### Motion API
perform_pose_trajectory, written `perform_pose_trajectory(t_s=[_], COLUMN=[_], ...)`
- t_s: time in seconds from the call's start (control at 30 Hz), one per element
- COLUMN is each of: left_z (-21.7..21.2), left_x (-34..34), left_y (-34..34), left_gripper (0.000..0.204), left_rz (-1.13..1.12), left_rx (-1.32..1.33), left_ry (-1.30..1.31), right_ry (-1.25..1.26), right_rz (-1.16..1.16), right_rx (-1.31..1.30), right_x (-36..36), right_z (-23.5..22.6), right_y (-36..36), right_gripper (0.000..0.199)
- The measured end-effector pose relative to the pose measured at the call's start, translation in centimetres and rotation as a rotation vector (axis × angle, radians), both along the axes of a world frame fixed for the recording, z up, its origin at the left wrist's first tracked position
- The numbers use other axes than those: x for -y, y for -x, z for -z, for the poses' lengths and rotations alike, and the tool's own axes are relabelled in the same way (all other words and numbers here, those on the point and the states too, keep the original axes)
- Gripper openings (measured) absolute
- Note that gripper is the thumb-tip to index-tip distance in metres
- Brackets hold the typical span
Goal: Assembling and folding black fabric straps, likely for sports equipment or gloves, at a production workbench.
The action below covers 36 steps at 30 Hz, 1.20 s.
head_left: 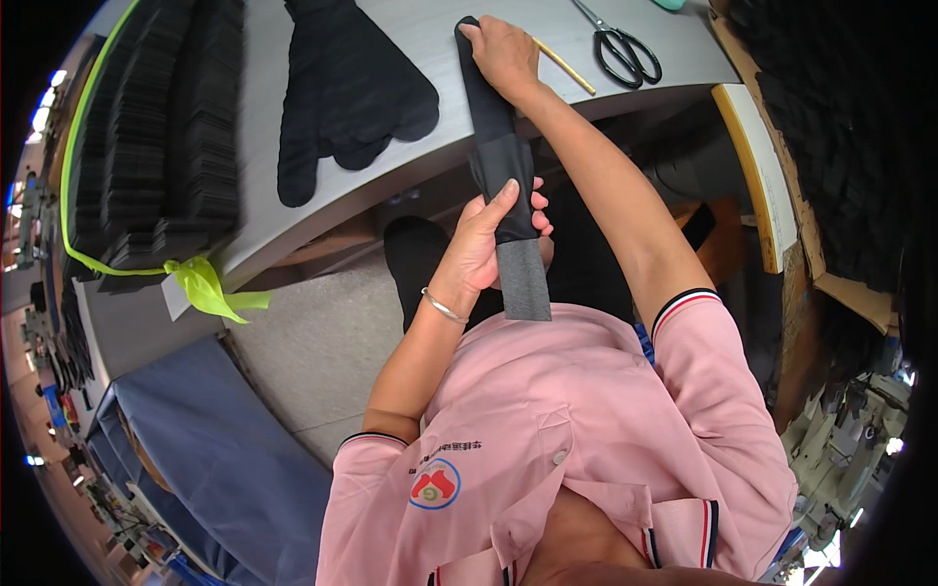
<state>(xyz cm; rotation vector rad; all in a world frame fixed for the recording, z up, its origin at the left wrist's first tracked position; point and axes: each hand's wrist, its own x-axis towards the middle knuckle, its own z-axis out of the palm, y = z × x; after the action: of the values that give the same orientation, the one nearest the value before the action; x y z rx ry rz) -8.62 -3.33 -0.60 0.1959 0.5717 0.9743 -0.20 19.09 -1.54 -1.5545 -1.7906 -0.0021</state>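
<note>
Between my two hands stretches a long, narrow black fabric piece with a grey end. My left hand is closed around its lower part, thumb lying on top, and the grey end hangs below the fist toward my lap. Up on the table, my right hand pinches the far, rounded tip. A thin yellow stick lies beside the right hand, partly hidden by it. Left of the hands lie dark glove-shaped fabric pieces with rounded finger lobes.
Black-handled scissors rest on the grey table at the right. Tall stacks of black fabric, bound by a lime-green ribbon, stand at the left. A cardboard box of dark pieces is at the right. Blue cloth covers something lower left.
</note>
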Motion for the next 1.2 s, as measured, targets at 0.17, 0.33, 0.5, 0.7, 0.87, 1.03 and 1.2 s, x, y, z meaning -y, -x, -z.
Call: perform_pose_trajectory(t_s=[0.17, 0.33, 0.5, 0.7, 0.87, 1.03, 1.2], left_z=[-2.0, -1.9, -1.9, -1.7, -1.7, -1.1, -1.0], left_x=[3.3, 4.7, 1.3, -1.3, -2.5, -4.3, -5.3], left_y=[-0.8, -0.4, -0.5, -0.4, -0.9, -0.2, -0.6], left_gripper=[0.036, 0.039, 0.04, 0.04, 0.04, 0.037, 0.034], left_rz=[0.021, 0.075, 0.01, 0.052, 0.015, -0.138, -0.239], left_rx=[-0.064, -0.067, 0.038, -0.051, -0.08, -0.128, -0.173], left_ry=[-0.091, -0.033, 0.034, 0.034, -0.008, -0.017, -0.06], right_ry=[-0.08, -0.05, 0.009, 0.18, 0.177, 0.457, 0.431], right_rz=[-0.057, -0.03, -0.107, 0.113, -0.001, -0.277, -0.252], right_rx=[0.015, 0.086, -0.036, -0.066, -0.065, -0.731, -0.512], right_x=[-0.8, -2.0, -2.2, -3.7, -2.4, 4.2, 18.3], right_z=[0.4, 0.7, 1.0, 0.4, -1.9, -3.4, -3.6], right_y=[0.2, 0.1, 0.7, 0.4, 0.7, -3.8, -8.9], right_gripper=[0.038, 0.039, 0.034, 0.043, 0.041, 0.035, 0.018])
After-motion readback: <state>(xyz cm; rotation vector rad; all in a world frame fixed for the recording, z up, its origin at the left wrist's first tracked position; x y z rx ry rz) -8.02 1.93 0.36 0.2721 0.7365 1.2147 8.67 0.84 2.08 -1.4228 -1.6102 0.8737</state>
